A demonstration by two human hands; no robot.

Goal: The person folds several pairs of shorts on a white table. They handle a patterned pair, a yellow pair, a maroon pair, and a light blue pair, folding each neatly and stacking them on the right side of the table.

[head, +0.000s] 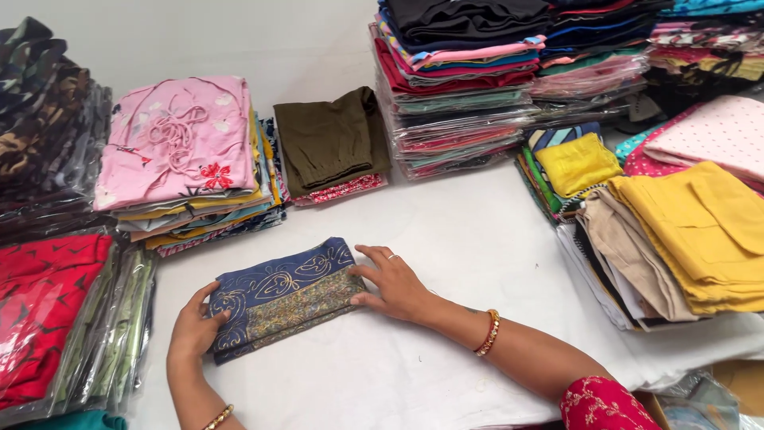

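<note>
A folded navy-blue cloth with gold leaf patterns and an olive band lies on the white surface in front of me. My left hand presses against its left end, fingers curled on the edge. On the right end rests my right hand, fingers spread over the fabric, a ring on one finger and a beaded bangle at the wrist. Both hands touch the cloth; neither lifts it.
A pink floral garment tops a stack at the back left. An olive folded garment lies beside it. Tall plastic-wrapped piles stand behind. Yellow and beige clothes are heaped at right. Red packaged garments sit at left.
</note>
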